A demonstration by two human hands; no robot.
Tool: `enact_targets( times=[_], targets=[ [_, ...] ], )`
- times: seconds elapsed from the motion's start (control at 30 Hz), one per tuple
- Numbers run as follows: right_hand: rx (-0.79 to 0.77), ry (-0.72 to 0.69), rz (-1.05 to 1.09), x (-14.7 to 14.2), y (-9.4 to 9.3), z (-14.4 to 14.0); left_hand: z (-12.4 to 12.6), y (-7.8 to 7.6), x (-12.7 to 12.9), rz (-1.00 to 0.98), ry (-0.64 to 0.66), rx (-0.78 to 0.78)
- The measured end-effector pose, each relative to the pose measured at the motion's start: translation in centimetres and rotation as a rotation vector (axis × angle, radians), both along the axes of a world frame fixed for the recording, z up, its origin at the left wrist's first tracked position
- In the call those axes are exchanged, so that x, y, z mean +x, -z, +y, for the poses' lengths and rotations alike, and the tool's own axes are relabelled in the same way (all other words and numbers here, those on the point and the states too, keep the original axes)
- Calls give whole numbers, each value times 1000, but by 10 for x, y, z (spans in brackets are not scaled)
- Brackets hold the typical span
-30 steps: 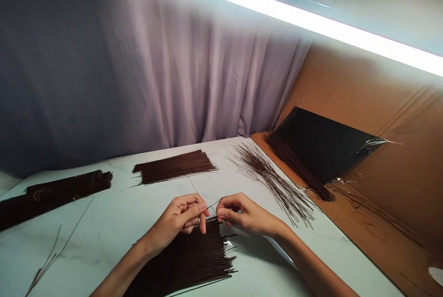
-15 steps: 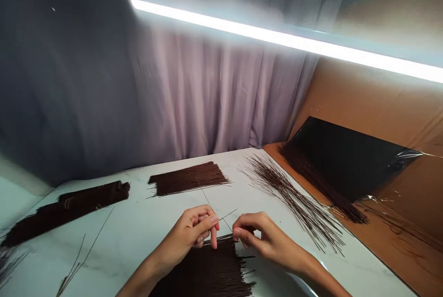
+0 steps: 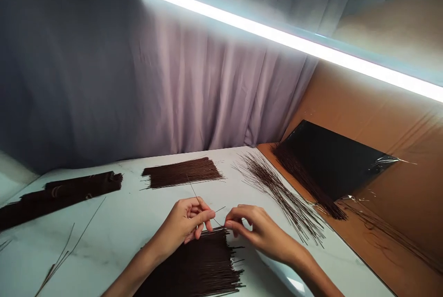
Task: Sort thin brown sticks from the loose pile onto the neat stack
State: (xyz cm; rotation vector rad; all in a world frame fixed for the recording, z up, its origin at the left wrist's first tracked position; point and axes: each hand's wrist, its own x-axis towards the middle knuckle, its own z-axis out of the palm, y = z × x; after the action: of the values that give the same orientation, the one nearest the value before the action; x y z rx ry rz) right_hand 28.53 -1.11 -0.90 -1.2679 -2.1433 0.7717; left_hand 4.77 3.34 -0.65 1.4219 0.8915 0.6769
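A thin dark strand [image 3: 193, 187] runs slantwise from above my left hand [image 3: 194, 219] down to my right fingertips. My left hand is closed, thumb pressed on the fingers, with a strand between them; a short end pokes out past the thumb toward the right. My right hand [image 3: 252, 225] pinches the strand's lower end between thumb and index finger. Both hands are above the far edge of a dark brown layer of strands [image 3: 194, 267] lying side by side, with uneven ends at its right. My left wrist and forearm hide part of that layer.
Farther back on the white marbled table [image 3: 114, 237] lies another flat strand bundle [image 3: 183, 172]. A dark rolled bundle [image 3: 79, 190] lies left; a loose fanned bundle [image 3: 280, 190] lies right. Stray strands [image 3: 71, 253] are at front left. A black sheet [image 3: 332, 160] rests on brown cardboard [image 3: 384, 232].
The view has tilted and shifted a little, so the table and both hands appear farther left and slightly higher. My hands keep their grip on the strand, with little change in pose.
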Motion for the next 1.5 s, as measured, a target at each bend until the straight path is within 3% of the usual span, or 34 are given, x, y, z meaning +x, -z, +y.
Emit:
enact_targets(
  times=[0.17, 0.37, 0.5, 0.6, 0.77, 0.83, 1.03, 1.17, 1.37, 1.5],
  targets=[
    [105, 59, -8, 29, -2, 12, 11, 16, -7, -18, 6, 1],
    [344, 78, -93, 32, 18, 25, 22, 38, -11, 7, 50, -70],
    [388, 130, -93, 23, 19, 23, 21, 35, -13, 20, 101, -81],
    [523, 179, -163, 5, 12, 20, 14, 27, -11, 51, 149, -77],
    [691, 13, -456, -26, 11, 23, 2, 21, -6, 193, 195, 82],
    [723, 18, -501, -26, 16, 24, 3, 22, -6, 198, 188, 112],
    [663, 90, -421, -12, 32, 29, 11, 25, -8, 154, 123, 129],
    [604, 125, -356, -6, 28, 28, 9, 25, -10, 181, 100, 182],
    [119, 227, 37, 34, 24, 23, 13, 26, -14, 159, 122, 182],
    [73, 223, 89, 47, 29, 29, 14, 28, -13, 138, 140, 170]
  ],
)
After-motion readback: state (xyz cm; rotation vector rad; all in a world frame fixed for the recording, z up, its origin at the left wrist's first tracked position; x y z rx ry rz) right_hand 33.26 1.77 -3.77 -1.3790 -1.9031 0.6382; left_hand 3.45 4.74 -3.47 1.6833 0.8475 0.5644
